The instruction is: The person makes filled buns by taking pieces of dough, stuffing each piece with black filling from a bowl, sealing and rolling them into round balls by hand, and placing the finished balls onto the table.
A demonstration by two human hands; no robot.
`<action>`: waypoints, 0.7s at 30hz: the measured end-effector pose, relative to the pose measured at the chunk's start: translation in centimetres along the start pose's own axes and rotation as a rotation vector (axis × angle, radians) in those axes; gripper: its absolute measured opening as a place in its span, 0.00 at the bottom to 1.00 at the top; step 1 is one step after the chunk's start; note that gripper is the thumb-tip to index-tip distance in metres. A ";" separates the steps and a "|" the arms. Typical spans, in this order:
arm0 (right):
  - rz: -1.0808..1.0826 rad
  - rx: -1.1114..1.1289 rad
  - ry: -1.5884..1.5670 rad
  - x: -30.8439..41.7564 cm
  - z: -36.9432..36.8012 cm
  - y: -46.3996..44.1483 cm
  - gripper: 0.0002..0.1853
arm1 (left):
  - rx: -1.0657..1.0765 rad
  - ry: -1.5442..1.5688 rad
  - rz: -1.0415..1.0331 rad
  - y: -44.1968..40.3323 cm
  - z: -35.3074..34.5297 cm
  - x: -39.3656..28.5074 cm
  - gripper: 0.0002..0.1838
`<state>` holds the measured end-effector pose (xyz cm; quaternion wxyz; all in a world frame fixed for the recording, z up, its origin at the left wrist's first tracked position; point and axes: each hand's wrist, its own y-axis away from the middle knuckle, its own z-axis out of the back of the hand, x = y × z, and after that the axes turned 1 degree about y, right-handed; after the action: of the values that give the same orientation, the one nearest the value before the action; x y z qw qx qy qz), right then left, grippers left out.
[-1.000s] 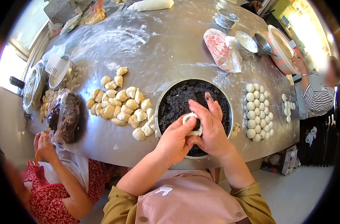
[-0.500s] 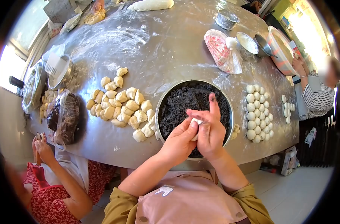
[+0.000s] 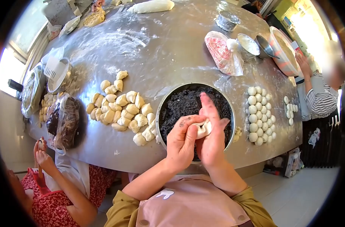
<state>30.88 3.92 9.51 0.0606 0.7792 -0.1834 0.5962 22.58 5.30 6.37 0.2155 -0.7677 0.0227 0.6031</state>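
Observation:
A small white dough piece (image 3: 203, 128) with a pinched, folded top is between my two hands, over the near part of a round metal pan (image 3: 234, 130) of dark crumbly filling (image 3: 180, 108). My left hand (image 3: 182, 142) is closed round the dough's left side, its thumb pressed against it. My right hand (image 3: 212, 138) cups the right side, its stained fingers pointing up and away. Cut dough lumps (image 3: 121, 113) lie left of the pan. Smooth white balls (image 3: 259, 121) stand in rows to its right.
A co-worker's hands (image 3: 43, 153) hold a small piece at the lower left, near a bagged dark mass (image 3: 68, 121). Another person (image 3: 322, 90) stands right by a large tub (image 3: 282, 53). A red-white bag (image 3: 219, 53) and metal bowls (image 3: 248, 45) lie far right.
My hands have turned around the dough, and its folded top now shows where the fingers mostly hid it before. The left co-worker's hands have shifted slightly. The view has moved a little.

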 end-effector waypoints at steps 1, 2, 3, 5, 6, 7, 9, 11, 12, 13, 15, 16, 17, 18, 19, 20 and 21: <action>0.015 0.024 -0.010 -0.5 -0.2 0.5 0.34 | -0.056 0.108 0.087 0.1 -0.2 -0.4 0.15; 0.030 0.047 -0.020 -0.8 -0.2 0.7 0.34 | -0.042 0.025 0.005 0.0 -0.2 -0.4 0.15; -0.003 0.081 -0.027 -0.8 -0.1 0.7 0.33 | -0.028 -0.057 -0.078 -0.2 -0.3 -0.3 0.15; -0.068 0.146 -0.040 -0.7 0.6 0.7 0.30 | 0.085 -0.246 -0.201 -0.8 0.2 0.0 0.25; -0.101 0.176 -0.045 -0.6 0.8 0.8 0.29 | 0.086 -0.223 -0.188 -1.1 0.1 -0.2 0.28; -0.172 0.040 -0.031 -0.2 0.4 0.6 0.22 | 0.086 -0.201 -0.174 -1.4 0.0 -0.4 0.31; -0.208 -0.004 0.193 0.1 1.5 0.5 0.19 | 0.164 -0.286 -0.010 -1.1 0.1 -0.9 0.48; -0.145 -0.050 0.321 0.4 2.1 0.1 0.18 | 0.083 -0.073 0.006 -1.2 -0.8 -1.0 0.49; -0.012 -0.037 0.322 0.7 1.9 -0.3 0.17 | 0.045 0.032 0.016 -1.2 -1.1 -1.1 0.50; 0.073 -0.059 0.417 0.4 2.3 -0.3 0.16 | -0.024 0.091 0.198 -1.6 -1.2 -2.3 0.52; 0.216 0.000 0.616 -0.4 2.9 -0.4 0.15 | 0.052 0.235 0.296 -2.1 -1.0 -2.0 0.51; 0.274 0.079 0.717 -0.6 3.0 -0.5 0.18 | 0.118 0.273 0.322 -2.2 -1.0 -1.0 0.51; 0.469 0.242 0.929 -0.5 3.4 -1.1 0.24 | 0.170 0.200 0.226 -1.7 -1.4 -1.4 0.49; 0.341 0.207 0.856 -0.4 3.8 -1.6 0.27 | 0.206 0.201 0.184 -1.1 -1.3 -0.2 0.47; 0.218 0.162 0.778 -0.4 4.1 -2.1 0.30 | 0.246 0.313 0.257 -0.7 -1.6 -0.4 0.42; 0.155 0.083 0.616 -0.4 4.5 -2.8 0.32 | 0.281 0.428 0.331 -0.3 -2.1 -0.7 0.38; 0.107 -0.002 0.447 -0.3 4.6 -3.6 0.35 | 0.233 0.361 0.236 -0.1 -2.6 -0.4 0.33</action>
<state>36.31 5.84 8.40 0.0689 0.6168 -0.2073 0.7562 24.90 4.36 7.28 0.2231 -0.8250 0.2194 0.4706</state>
